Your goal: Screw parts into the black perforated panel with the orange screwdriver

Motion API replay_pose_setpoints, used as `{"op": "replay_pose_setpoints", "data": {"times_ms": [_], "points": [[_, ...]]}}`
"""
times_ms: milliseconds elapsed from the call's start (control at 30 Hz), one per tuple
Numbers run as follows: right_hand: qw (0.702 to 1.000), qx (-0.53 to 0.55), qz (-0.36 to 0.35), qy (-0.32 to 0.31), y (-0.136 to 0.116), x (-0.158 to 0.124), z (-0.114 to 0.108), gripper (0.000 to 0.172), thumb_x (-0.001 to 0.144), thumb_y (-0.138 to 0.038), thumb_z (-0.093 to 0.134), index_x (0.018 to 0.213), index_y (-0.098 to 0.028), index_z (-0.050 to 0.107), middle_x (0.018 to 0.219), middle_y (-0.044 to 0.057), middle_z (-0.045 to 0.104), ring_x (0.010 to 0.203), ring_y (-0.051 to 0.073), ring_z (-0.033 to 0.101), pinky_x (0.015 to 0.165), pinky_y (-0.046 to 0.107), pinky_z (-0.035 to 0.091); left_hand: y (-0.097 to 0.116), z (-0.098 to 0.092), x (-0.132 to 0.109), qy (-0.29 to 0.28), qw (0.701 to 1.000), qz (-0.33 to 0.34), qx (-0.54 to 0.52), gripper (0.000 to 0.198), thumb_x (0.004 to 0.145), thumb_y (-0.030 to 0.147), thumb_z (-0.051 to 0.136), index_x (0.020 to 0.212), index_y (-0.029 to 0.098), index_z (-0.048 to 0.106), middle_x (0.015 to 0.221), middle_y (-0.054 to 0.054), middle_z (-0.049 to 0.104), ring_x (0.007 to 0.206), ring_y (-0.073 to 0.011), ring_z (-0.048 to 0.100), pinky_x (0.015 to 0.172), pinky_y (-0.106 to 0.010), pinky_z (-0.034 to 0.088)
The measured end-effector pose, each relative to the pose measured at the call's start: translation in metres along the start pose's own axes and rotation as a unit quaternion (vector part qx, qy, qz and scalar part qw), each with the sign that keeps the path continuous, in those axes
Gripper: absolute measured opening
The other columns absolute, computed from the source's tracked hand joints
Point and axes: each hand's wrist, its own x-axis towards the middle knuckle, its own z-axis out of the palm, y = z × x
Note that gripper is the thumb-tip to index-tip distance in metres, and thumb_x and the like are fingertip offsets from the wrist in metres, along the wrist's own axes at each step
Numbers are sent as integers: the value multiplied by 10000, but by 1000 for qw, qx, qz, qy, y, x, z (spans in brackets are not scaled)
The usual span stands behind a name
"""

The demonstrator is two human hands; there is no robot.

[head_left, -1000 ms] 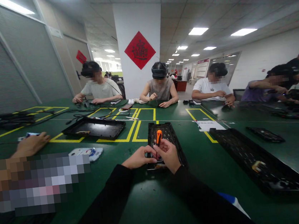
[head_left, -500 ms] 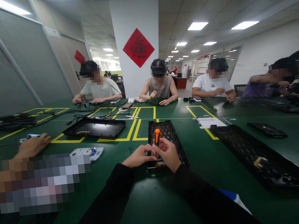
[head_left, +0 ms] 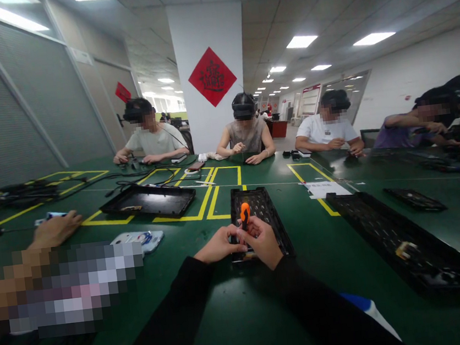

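Clock positions are read from the central casing (head_left: 264,206) on the smooth green bench (head_left: 230,319), with 12 o'clock at its far end. At 9 o'clock, a co-worker's hand (head_left: 57,228) rests on the bench; nearer in lies a glossy, translucent printed case (head_left: 150,240). At 10 o'clock, a shallow black tray (head_left: 156,201), rectangular with raised walls and a glossy floor, contains a small brownish piece (head_left: 131,208) along its near side.

The left hand (head_left: 221,244) is at the screwdriver's lower part; its thumb and fingers converge there, but whether they pinch anything cannot be told. The screwdriver (head_left: 245,213), with an orange-and-black handle, stands tilted over the near half of the central casing, a shallow black oblong with rows of bright spots across its floor. The right hand (head_left: 265,240) has its fingers clamped around the screwdriver.

At 2 o'clock lies a white paper sheet (head_left: 327,188). At 3 o'clock, a long black casing (head_left: 380,230), similarly spotted, contains an irregular yellowish-white piece (head_left: 406,250); beyond it lies a flat dark panel (head_left: 416,199).
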Motion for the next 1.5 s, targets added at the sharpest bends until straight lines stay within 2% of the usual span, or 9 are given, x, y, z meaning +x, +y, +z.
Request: {"op": "replay_pose_setpoints", "data": {"times_ms": [267, 467, 867, 1067, 1200, 1500], "points": [[999, 41, 11, 10, -3, 2, -2, 283, 731, -325, 607, 948, -143, 588, 771, 36, 634, 661, 133, 588, 626, 242, 480, 2, -6, -1, -15, 1000, 4, 10, 289, 672, 367, 654, 845, 135, 650, 863, -47, 620, 840, -156, 548, 811, -282, 399], [999, 53, 8, 10, -2, 3, -1, 278, 740, -309, 600, 960, -141, 586, 814, 51, 645, 714, 141, 602, 658, 247, 483, 3, -5, 0, -13, 1000, 10, 3, 248, 685, 375, 639, 746, 136, 659, 826, -46, 621, 812, -148, 551, 799, -276, 403], [999, 28, 14, -3, 0, 2, -2, 286, 747, -339, 593, 963, -152, 589, 683, 7, 605, 595, 121, 568, 577, 236, 466, 0, -1, 2, 13, 1000, 1, 17, 247, 644, 359, 676, 714, 125, 637, 778, -39, 626, 785, -152, 553, 776, -273, 398], [997, 73, 14, -2, -4, 1, -1, 286, 739, -331, 598, 959, -148, 591, 785, 38, 641, 684, 145, 608, 635, 252, 485, 4, -6, 0, -32, 999, 28, 4, 237, 683, 345, 647, 796, 137, 659, 847, -48, 631, 846, -152, 555, 820, -274, 396], [997, 78, 12, -1, -5, 2, -1, 291, 736, -332, 599, 960, -145, 593, 817, 46, 647, 726, 152, 613, 671, 258, 488, 2, -5, 0, -17, 1000, 9, 11, 225, 680, 354, 645, 732, 136, 656, 802, -43, 627, 807, -146, 554, 798, -272, 402], [999, 28, 16, -4, -1, 1, -2, 292, 745, -357, 588, 948, -148, 599, 674, 6, 599, 588, 116, 552, 565, 228, 455, 1, 0, 1, 9, 1000, -8, 22, 233, 637, 351, 679, 699, 130, 639, 768, -33, 617, 784, -150, 544, 787, -280, 395]]}}
